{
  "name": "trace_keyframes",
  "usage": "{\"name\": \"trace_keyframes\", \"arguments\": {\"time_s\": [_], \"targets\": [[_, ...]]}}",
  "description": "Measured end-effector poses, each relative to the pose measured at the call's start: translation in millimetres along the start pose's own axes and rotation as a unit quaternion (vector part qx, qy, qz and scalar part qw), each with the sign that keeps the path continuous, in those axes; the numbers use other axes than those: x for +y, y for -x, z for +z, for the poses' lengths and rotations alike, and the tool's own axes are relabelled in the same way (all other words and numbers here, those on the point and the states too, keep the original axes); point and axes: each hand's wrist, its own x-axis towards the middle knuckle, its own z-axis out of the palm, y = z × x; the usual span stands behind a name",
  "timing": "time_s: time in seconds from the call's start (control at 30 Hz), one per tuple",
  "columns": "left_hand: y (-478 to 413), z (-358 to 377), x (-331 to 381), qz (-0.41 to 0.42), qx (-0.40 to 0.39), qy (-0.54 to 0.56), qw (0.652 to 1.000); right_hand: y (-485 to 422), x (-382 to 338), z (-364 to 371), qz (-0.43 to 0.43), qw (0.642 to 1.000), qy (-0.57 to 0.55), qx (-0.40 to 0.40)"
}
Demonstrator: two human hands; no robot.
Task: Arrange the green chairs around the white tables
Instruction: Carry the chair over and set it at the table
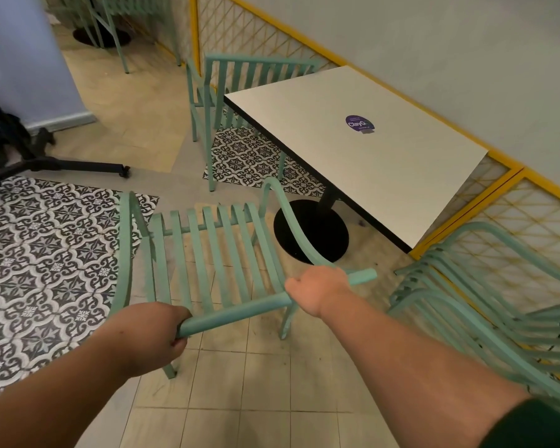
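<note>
**Risk of a knock on the way in**

Our left grip (156,334) and right grip (317,289) curl round the back rail of the green chair (240,313), just left of the white table (369,156). Pushed in crooked, its arm could strike the table edge, or a leg could snag the black base (311,234).

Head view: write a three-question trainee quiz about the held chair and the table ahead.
1. True or false: the left hand and the right hand both grip the mint-green slatted metal chair.
2. What sits on the white square tabletop? A) round purple sticker B) cup C) tray
3. Fill in: the stack of mint-green metal chairs stands on the person's ____ side.
Key: 1 true; 2 A; 3 right.
</note>
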Motion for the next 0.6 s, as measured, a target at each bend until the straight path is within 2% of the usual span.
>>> {"name": "trace_keyframes", "arguments": {"time_s": [0.23,0.33,0.43,0.5,0.6], "targets": [[0,-1,5,-0.021,0.009,0.003,1.000,-5,-2,7,0.015,0.999,0.014,0.026],[-3,-1,20,-0.035,0.070,-0.015,0.997,-7,-1,6,0.008,1.000,0.012,0.025],[-13,2,52,-0.009,0.135,0.031,0.990,-8,0,5,0.002,1.000,0.025,0.011],[-23,5,69,-0.014,0.122,0.042,0.992,-9,1,5,0.011,1.000,0.008,0.006],[-35,10,74,-0.070,0.085,0.079,0.991,-8,4,4,0.003,1.000,-0.009,0.009]]}}
